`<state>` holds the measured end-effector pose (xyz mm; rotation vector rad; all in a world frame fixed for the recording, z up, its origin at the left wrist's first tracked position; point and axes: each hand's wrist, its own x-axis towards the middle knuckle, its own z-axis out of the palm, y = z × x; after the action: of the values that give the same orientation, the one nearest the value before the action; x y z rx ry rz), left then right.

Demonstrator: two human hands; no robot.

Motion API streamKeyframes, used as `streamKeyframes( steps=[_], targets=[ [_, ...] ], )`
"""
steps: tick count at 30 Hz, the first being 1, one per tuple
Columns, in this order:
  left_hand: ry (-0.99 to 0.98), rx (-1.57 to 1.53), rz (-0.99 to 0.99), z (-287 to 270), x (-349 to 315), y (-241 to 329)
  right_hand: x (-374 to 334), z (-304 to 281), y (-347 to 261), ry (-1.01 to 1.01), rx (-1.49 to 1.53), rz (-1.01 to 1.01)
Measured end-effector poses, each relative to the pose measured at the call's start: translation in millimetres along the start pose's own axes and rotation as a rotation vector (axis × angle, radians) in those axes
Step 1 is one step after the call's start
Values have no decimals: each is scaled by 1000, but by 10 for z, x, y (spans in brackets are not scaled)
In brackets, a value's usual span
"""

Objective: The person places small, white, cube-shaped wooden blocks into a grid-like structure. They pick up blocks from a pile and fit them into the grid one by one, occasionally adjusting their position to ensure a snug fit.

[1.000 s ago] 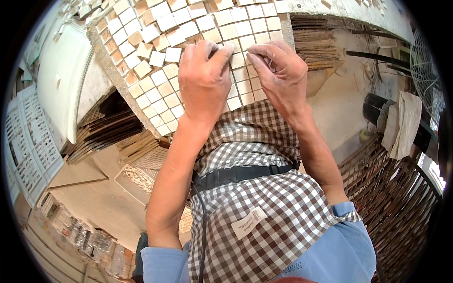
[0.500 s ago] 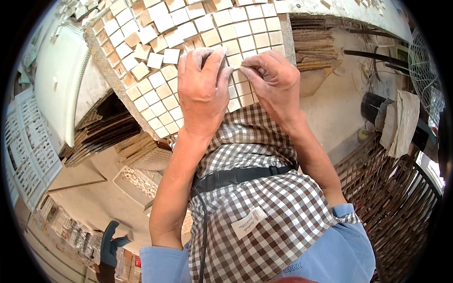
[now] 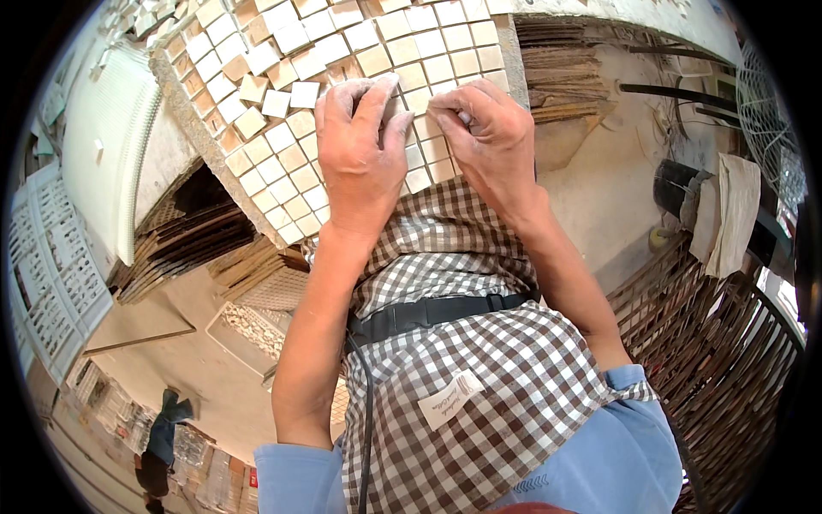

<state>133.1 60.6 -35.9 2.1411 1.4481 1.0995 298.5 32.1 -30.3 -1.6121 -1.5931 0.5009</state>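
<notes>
Square tiles, cream and white, in rows on grey-edged board, top middle of frame, close to belly, likely for easy reach. Left hand bent over tiles, thumb a bit apart from fingers; cannot tell if holding anything. Right hand just beside, thumb and finger nearly pinched, maybe for small, careful work; cannot tell what's between. Crooked tile left of left hand. Checked apron, lower middle, likely keeps dust off clothes. White crate, far left.
</notes>
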Motion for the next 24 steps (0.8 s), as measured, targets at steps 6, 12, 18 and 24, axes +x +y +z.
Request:
streamKeyframes(
  steps=[6, 12, 18, 24],
  targets=[
    [-10, 31, 61, -43, 7, 17, -1, -188, 60, 98, 110, 31],
    [-94, 207, 164, -6, 91, 81, -97, -286, 47, 108, 124, 86],
    [-145, 280, 168, -33, 131, 108, -194, -284, 89, 137, 153, 96],
    [-164, 272, 181, -22, 130, 101, -208, -268, 127, 137, 166, 96]
  ],
)
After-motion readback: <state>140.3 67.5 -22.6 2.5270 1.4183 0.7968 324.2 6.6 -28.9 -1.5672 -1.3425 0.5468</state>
